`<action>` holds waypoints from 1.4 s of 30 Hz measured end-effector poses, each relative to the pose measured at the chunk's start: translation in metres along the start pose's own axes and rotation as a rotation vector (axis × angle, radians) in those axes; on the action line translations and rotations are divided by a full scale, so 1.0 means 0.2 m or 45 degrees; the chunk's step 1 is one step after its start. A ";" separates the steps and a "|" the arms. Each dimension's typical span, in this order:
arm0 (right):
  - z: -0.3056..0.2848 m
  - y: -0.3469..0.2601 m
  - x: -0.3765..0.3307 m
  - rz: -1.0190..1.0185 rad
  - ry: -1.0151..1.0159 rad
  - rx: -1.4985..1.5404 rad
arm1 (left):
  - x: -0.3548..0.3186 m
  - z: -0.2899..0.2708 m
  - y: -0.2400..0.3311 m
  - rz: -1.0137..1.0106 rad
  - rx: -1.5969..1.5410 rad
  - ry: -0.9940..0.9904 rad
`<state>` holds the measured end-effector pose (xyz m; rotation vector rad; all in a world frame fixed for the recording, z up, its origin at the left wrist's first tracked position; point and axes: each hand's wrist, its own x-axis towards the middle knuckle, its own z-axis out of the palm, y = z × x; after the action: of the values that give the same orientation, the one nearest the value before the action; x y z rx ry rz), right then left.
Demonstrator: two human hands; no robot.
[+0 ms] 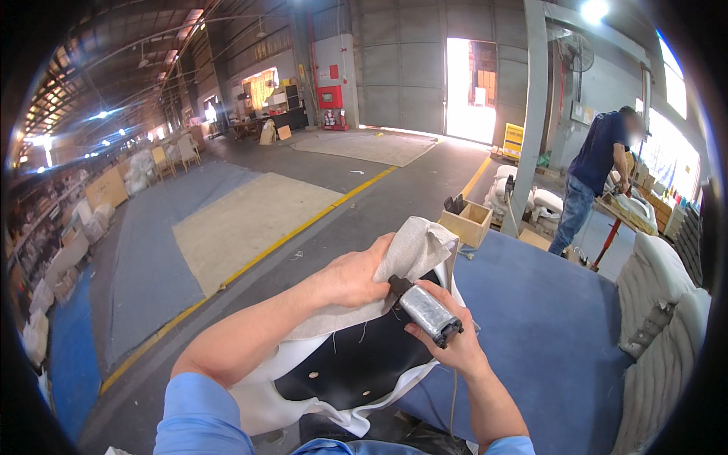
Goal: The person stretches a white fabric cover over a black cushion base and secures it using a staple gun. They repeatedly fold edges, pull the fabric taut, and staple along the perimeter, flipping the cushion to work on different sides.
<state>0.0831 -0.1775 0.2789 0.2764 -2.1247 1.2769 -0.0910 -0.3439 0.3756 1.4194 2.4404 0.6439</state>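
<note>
Left hand (359, 276) clamps beige fabric (414, 249) at black panel's (345, 371) far edge; right hand (459, 334) grips staple gun (429, 309) there. Fastening looks partial: white lining (262, 396) lies loose along panel's near edge.

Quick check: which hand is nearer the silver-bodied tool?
Right. The right hand grips the silver-bodied tool; the left hand holds the beige fabric, just left of the tool's black tip.

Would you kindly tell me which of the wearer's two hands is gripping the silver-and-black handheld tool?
The right hand: it grips the silver-and-black handheld tool, whereas the left hand holds the folded beige fabric.
</note>
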 end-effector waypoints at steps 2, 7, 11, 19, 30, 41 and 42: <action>0.00 -0.01 0.00 -0.021 0.009 -0.019 | -0.01 0.01 -0.01 0.041 0.031 0.058; -0.01 -0.02 -0.03 0.022 0.028 -0.005 | -0.01 0.03 0.01 0.049 0.038 0.041; -0.07 -0.14 -0.17 0.112 0.100 -0.093 | -0.07 0.02 0.00 0.011 0.026 0.038; -0.46 0.18 -0.77 0.850 0.195 -0.976 | -0.38 0.02 0.06 0.024 -0.022 0.090; -0.49 0.74 -1.53 1.413 0.007 -1.404 | -0.62 0.14 0.18 0.103 0.013 0.159; -0.36 -0.45 -0.08 -0.129 0.171 -0.441 | -0.66 0.18 0.32 0.137 0.134 0.173; -0.32 -0.50 0.00 -0.251 0.088 -0.553 | -0.68 0.19 0.32 0.144 0.103 0.210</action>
<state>0.1569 -0.1746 0.3724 0.2421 -2.1876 0.6816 0.0413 -0.4249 0.3732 1.6052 2.5512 0.7213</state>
